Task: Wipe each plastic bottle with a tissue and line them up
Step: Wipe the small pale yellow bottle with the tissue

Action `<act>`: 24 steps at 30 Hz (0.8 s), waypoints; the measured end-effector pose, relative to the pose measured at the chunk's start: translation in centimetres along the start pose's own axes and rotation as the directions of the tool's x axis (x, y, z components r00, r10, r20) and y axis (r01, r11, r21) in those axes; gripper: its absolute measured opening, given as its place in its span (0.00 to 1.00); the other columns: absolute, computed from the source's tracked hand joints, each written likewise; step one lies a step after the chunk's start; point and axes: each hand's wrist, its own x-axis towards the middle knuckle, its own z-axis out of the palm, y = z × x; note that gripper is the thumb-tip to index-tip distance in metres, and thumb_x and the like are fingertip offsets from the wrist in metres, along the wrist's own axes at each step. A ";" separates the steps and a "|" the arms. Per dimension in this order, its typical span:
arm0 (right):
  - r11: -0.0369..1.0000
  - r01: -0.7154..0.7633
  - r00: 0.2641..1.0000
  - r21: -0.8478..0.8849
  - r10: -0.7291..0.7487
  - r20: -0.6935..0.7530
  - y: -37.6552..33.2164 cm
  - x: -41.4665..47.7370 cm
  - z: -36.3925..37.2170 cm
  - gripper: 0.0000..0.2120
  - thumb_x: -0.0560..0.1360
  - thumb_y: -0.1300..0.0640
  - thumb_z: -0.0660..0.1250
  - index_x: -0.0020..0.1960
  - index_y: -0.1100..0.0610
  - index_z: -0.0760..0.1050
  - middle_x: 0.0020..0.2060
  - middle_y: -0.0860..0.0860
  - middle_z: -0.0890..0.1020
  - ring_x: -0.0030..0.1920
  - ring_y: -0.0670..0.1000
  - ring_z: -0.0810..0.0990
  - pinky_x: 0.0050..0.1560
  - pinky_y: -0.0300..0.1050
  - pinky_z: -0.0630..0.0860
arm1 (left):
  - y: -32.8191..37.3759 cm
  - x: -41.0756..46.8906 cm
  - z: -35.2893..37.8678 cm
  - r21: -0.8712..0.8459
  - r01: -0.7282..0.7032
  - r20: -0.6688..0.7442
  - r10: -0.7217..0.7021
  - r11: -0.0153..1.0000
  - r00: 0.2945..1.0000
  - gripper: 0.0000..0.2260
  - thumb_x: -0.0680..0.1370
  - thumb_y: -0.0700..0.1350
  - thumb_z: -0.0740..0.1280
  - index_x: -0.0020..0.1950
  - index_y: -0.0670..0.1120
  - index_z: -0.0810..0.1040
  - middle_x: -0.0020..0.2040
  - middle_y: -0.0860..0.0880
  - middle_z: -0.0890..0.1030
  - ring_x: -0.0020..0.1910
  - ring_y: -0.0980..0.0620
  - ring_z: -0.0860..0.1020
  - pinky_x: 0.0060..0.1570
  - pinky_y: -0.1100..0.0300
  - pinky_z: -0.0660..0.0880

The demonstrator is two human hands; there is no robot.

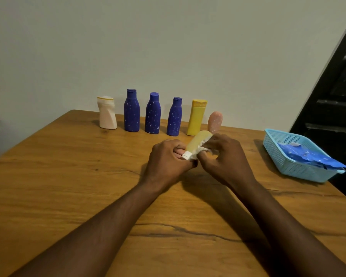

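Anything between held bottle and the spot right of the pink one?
Nothing visible. The pale bottle, gripped by the left hand, the right hand pressing a tissue on it, is just in front of the pink bottle; bare table lies right of that.

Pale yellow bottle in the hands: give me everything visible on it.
The pale bottle is small and looks like translucent yellowish plastic, with a rounded bottom and a white cap. It is held tilted, seemingly off the table, with the cap toward the person and the bottom pointing away. The left hand grips the cap end. The right hand pinches a white tissue against its lower body. No label shows.
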 end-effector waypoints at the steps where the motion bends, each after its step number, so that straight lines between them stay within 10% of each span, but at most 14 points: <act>1: 1.000 -0.012 1.000 -0.004 0.012 -0.018 0.2 0.0 -0.2 0.14 0.74 0.50 0.70 0.55 0.57 0.84 0.49 0.50 0.83 0.49 0.49 0.80 0.50 0.52 0.81 | 0.1 0.0 0.0 -0.008 0.005 -0.003 -0.005 1.000 1.000 0.19 0.69 0.50 0.81 0.57 0.48 0.84 0.49 0.55 0.85 0.45 0.61 0.82 0.42 0.66 0.81; 16: 0.994 0.039 0.999 -0.101 -0.041 -0.016 0.5 0.2 -0.2 0.10 0.77 0.56 0.70 0.57 0.54 0.83 0.49 0.48 0.80 0.49 0.45 0.72 0.44 0.33 0.66 | 0.7 -0.5 0.3 0.127 -0.112 0.127 0.095 0.986 0.987 0.24 0.69 0.51 0.80 0.63 0.49 0.81 0.52 0.55 0.79 0.47 0.60 0.78 0.48 0.60 0.82; 24: 0.994 0.076 0.990 -0.073 -0.066 0.121 -0.5 0.0 -0.2 0.12 0.74 0.50 0.70 0.54 0.52 0.84 0.46 0.46 0.80 0.46 0.46 0.76 0.45 0.44 0.77 | 0.2 -0.2 0.1 0.154 -0.043 0.069 0.033 0.987 0.997 0.16 0.70 0.47 0.80 0.56 0.50 0.83 0.48 0.56 0.80 0.43 0.61 0.78 0.39 0.70 0.74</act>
